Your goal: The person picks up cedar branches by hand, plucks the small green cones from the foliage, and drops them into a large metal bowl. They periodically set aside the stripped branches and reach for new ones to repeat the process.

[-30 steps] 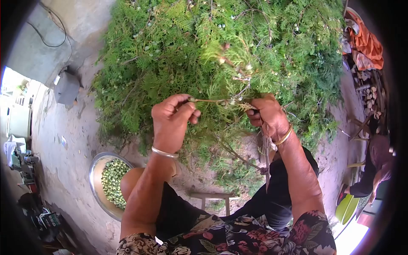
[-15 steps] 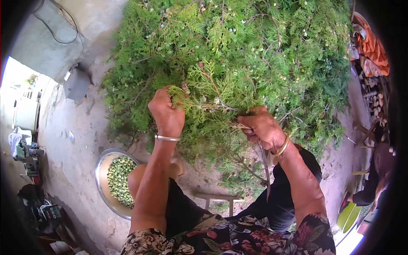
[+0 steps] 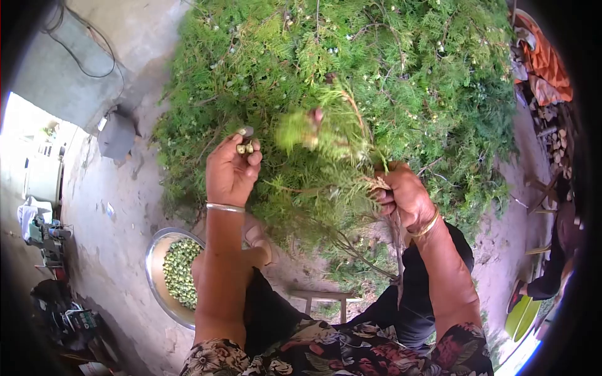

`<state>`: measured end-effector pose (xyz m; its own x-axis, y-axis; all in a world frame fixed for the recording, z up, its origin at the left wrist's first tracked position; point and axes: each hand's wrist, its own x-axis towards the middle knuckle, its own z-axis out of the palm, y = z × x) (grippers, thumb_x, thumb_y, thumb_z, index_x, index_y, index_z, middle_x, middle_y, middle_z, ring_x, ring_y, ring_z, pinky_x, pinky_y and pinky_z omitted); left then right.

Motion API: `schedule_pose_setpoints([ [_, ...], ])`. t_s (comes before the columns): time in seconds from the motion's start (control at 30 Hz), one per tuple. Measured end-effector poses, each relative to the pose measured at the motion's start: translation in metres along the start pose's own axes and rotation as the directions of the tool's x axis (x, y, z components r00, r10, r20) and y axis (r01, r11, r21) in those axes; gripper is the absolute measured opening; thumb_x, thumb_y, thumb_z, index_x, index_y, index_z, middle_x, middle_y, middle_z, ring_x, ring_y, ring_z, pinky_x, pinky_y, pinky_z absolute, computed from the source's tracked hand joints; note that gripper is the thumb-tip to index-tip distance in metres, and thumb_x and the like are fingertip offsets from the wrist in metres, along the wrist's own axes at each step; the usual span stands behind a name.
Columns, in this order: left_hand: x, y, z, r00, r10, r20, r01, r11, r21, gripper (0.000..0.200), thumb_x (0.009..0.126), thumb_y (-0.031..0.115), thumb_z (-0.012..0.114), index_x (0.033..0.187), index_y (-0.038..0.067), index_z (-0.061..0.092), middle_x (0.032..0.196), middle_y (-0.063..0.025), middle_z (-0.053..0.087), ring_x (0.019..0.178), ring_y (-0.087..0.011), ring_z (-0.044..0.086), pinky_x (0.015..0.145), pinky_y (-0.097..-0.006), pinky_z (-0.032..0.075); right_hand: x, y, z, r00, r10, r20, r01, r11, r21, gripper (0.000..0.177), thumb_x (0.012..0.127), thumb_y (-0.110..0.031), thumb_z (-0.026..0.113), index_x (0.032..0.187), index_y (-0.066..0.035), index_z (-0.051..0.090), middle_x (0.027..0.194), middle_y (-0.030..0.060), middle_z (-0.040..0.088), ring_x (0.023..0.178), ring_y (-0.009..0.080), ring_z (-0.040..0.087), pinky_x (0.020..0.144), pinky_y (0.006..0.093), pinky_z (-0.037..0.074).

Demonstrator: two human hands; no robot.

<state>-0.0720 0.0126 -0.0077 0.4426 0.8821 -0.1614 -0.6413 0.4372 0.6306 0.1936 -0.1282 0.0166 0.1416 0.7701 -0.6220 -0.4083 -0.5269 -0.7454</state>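
My left hand [image 3: 230, 174], with a silver bangle on its wrist, is raised palm inward. Its curled fingers hold several small greenish seed cones [image 3: 246, 148] near the fingertips. My right hand [image 3: 404, 195], wearing a gold bangle, grips an evergreen branch [image 3: 352, 119] by its stem, fingers wrapped around it. Feathery green sprays on that branch are smeared by motion between my two hands. Beyond both hands spreads a big heap of cut evergreen boughs [image 3: 269, 69], dotted with pale cones. Below my left hand, a metal basin [image 3: 153, 276] contains many picked cones [image 3: 180, 274].
A low wooden stool or frame [image 3: 323, 294] stands between my legs. Machinery [image 3: 69, 313] lines the left side. At right are an orange cloth [image 3: 547, 62], chopped wood [image 3: 558, 150], a green basin [image 3: 522, 318] and another person's dark-clad leg [image 3: 555, 269].
My left hand has pulled away from the branch to the left and turned up, with cones now showing in its fingers. My right hand has shifted slightly right, still gripping the branch.
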Motion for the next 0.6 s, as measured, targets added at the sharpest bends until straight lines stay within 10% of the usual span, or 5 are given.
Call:
schedule_pose_setpoints([
  [0.13, -0.006, -0.01, 0.025, 0.995, -0.044, 0.088, 0.053, 0.993, -0.107, 0.018, 0.088, 0.009, 0.049, 0.101, -0.001, 0.055, 0.089, -0.0192, 0.058, 0.069, -0.0236, 0.056, 0.051, -0.0265, 0.045, 0.007, -0.001, -0.009, 0.972, -0.005, 0.236, -0.062, 0.959, 0.277, 0.014, 0.087, -0.008, 0.045, 0.074, -0.011, 0.047, 0.056, -0.0042, 0.038, 0.046, 0.0051, 0.033, 0.038, 0.0221, 0.022],
  [0.6, -0.035, -0.038, 0.051, 0.971, -0.147, 0.189, 0.09, 0.955, 0.282, 0.013, 0.086, 0.009, 0.056, 0.083, -0.003, 0.059, 0.068, -0.0115, 0.06, 0.047, -0.0118, 0.05, 0.038, -0.0181, 0.034, 0.028, 0.011, -0.005, 0.994, 0.002, 0.114, -0.042, 0.933, 0.357, 0.021, 0.089, -0.012, 0.039, 0.069, -0.012, 0.047, 0.06, -0.003, 0.042, 0.048, 0.0067, 0.028, 0.041, 0.023, 0.022],
])
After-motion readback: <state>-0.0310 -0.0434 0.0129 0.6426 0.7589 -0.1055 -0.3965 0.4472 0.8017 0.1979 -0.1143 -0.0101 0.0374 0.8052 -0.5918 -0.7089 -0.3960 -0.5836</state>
